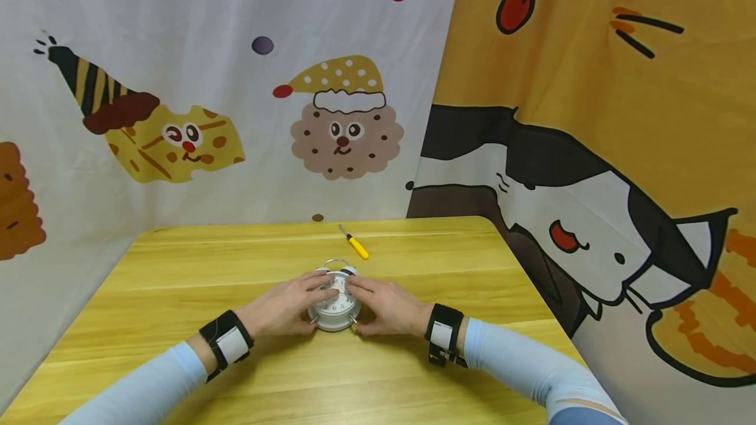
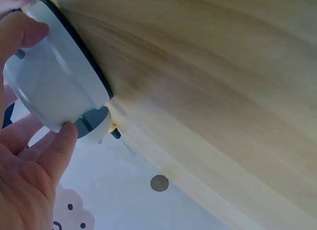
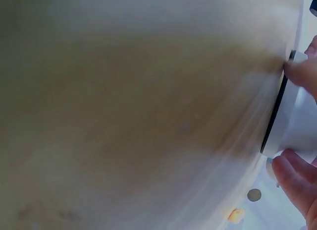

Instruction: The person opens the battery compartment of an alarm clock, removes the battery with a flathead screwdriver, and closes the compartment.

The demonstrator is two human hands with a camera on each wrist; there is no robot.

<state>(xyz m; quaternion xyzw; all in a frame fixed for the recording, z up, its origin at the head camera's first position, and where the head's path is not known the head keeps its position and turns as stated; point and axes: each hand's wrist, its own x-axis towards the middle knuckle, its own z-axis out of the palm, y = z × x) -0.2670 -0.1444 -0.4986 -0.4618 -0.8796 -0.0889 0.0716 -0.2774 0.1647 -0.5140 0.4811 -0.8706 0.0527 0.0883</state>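
A white twin-bell alarm clock (image 1: 335, 320) lies on its back on the table, dial up, with its handle and bells pointing away from me. My left hand (image 1: 286, 305) holds it from the left, thumb low on the casing and fingers reaching over the dial. From the other side my right hand (image 1: 391, 307) grips the casing, its fingertips over the dial's right edge. In the left wrist view the white casing (image 2: 54, 71) shows its black back rim against the wood. The right wrist view has only part of the clock (image 3: 292, 121) at its edge.
Beyond the clock lies a screwdriver (image 1: 357, 248) with a yellow handle, its shaft pointing to the back edge. The wooden table (image 1: 195, 261) ends at a cartoon-printed curtain (image 1: 212, 5) behind and to the right.
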